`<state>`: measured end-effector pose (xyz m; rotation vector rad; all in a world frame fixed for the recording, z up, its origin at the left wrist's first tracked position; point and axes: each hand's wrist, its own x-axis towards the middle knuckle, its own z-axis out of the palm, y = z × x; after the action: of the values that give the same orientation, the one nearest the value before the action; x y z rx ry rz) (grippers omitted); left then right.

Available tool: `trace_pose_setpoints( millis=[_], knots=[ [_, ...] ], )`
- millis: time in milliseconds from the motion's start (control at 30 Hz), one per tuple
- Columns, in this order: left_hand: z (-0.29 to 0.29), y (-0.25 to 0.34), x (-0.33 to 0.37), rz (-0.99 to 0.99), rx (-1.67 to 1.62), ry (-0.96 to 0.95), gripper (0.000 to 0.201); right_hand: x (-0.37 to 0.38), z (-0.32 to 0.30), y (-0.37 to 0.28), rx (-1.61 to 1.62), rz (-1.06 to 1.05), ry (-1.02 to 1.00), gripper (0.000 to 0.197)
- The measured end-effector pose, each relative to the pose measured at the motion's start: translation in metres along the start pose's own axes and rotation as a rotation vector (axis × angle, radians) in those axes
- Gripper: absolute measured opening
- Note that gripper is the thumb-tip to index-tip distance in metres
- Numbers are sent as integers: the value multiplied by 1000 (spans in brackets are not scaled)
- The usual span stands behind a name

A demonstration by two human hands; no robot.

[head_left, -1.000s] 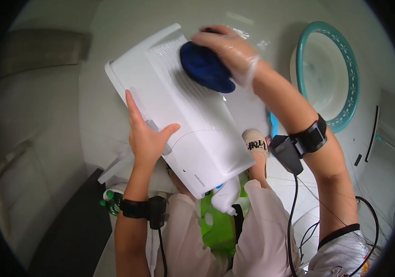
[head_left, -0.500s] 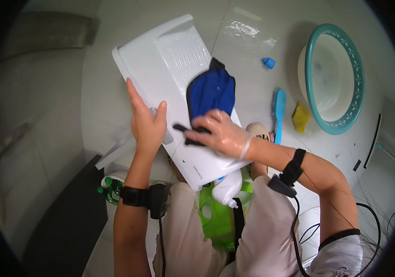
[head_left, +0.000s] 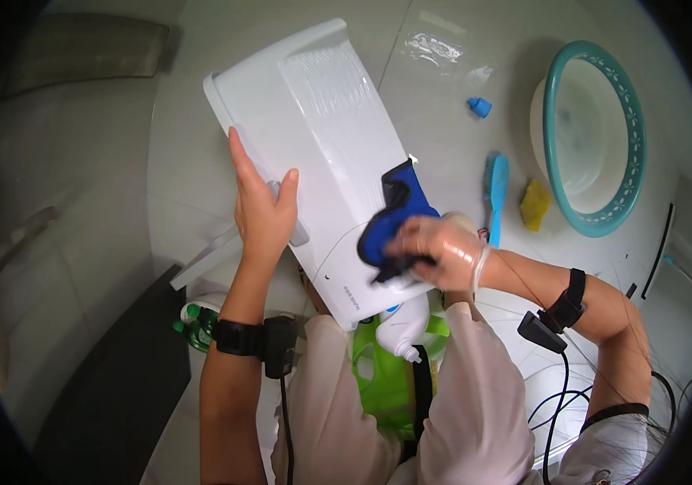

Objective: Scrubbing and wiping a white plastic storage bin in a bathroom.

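Ripply white plastic washboard (head_left: pixel 321 105) touches my spread left hand (head_left: pixel 263 214), while my right hand (head_left: pixel 441 249) curls around floppy blue cloth (head_left: pixel 398 220).

the person wears pale pink trousers (head_left: pixel 475 388), a black-trimmed sleeve (head_left: pixel 609 444), a clear glove (head_left: pixel 465 249) – and cabled black armbands (head_left: pixel 279 346).

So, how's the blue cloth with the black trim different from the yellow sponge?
The black-trimmed cloth is deep blue; the sponge is yellow. The cloth lies on the white washboard, with the gloved right hand at it, while the sponge sits untouched on the floor. The cloth also looks larger in the picture than the sponge. Both are left of the teal-rimmed basin.
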<state>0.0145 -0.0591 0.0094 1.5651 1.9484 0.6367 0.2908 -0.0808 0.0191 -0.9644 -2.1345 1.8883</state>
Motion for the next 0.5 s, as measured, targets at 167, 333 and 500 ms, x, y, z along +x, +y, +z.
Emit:
trace_pose_setpoints(
  millis=[167, 333, 500],
  knots=[
    [1, -3, 1, 19, -3, 16, 92, 52, 14, -31, -93, -115, 517, 53],
    [3, -6, 3, 30, -28, 19, 92, 74, 56, -25, -573, -228, 441, 33],
    [-1, 2, 3, -55, -140, -34, 87, 64, 60, -34, -696, -278, 334, 30]
  ],
)
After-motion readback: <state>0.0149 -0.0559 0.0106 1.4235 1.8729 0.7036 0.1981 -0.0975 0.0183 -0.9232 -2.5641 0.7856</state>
